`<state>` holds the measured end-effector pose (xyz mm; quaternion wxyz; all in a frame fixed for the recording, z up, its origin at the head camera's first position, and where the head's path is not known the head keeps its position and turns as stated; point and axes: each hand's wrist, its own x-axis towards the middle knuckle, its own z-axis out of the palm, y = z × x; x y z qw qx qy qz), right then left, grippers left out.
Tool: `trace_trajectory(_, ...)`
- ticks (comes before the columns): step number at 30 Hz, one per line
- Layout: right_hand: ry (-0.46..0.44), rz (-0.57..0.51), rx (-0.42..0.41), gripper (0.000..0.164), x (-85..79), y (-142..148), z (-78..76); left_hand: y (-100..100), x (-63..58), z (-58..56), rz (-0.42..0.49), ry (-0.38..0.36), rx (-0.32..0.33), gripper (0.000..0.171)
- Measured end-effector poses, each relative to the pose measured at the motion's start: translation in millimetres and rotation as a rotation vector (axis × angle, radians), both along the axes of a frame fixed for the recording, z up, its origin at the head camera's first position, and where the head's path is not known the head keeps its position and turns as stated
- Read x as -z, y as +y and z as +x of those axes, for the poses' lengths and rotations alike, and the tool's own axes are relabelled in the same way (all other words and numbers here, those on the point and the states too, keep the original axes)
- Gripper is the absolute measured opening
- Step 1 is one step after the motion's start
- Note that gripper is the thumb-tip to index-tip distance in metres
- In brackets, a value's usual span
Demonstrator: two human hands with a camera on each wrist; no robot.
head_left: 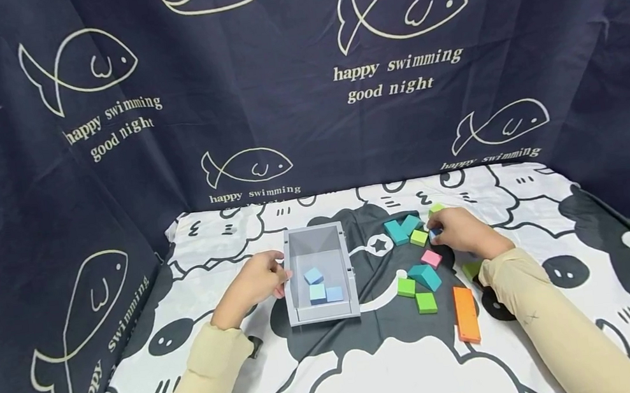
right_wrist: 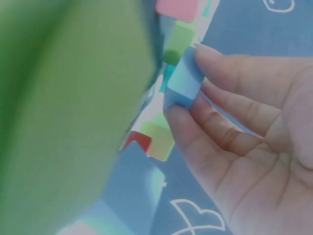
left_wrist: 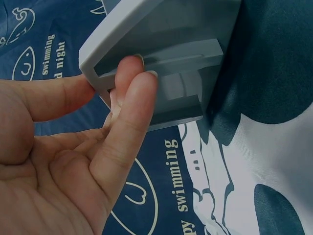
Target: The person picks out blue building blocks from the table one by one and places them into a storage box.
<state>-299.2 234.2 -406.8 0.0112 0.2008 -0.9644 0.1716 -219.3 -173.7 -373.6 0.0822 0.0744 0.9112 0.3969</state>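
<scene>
Green block looms; left hand grips box, right hand blue block, clearest from right wrist.

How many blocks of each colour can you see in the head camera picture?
Blue blocks: 4 (3 in the grey box, 1 in the right hand)
Green blocks, light and dark: 5
Teal blocks: 3
Pink block: 1
Orange block: 1
Total: 14, not counting any hidden ones
</scene>
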Motion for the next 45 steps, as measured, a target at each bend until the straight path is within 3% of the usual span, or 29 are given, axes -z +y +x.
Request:
trace_trajectory(16,0.112,-0.089,0.025,0.027,-24.2,-11.7,10.4,0.4,-0.6,0.9,-0.007,0.011,0.010,0.045)
trace_trajectory(23,0.198,-0.176,0.004,0.028,-36.9,-32.8,23.5,0.9,-0.8,0.3,-0.003,0.009,0.012,0.044)
trace_trajectory(29,0.219,-0.271,-0.008,0.031,-45.5,-50.1,35.1,0.9,-1.9,0.6,-0.010,0.006,0.017,0.046)
trace_trajectory(38,0.229,-0.319,-0.062,0.032,-49.4,-73.5,49.7,0.8,0.4,-0.6,-0.001,0.002,0.022,0.047)
trace_trajectory(45,0.229,-0.343,-0.189,0.033,-51.9,-98.0,59.4,0.2,0.7,-1.7,-0.003,-0.002,0.006,0.046)
